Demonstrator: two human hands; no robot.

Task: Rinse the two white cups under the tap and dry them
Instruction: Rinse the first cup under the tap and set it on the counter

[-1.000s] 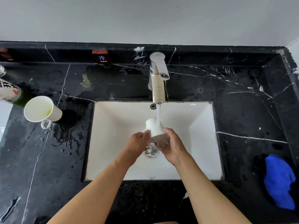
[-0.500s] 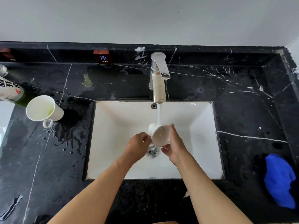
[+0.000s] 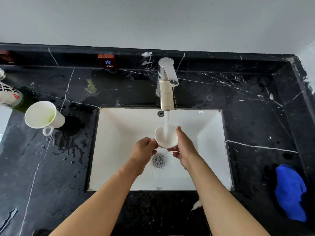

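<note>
white sink point(image 3: 122, 133), cup point(image 3: 166, 136) between both hands' grip

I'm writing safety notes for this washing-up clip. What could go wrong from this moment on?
The white cup is wet and held only between the left hand and right hand under the tap stream; it might slip into the sink. Water striking the open cup may splash the counter. The second cup stands on the wet counter, where an arm could knock it.
</note>
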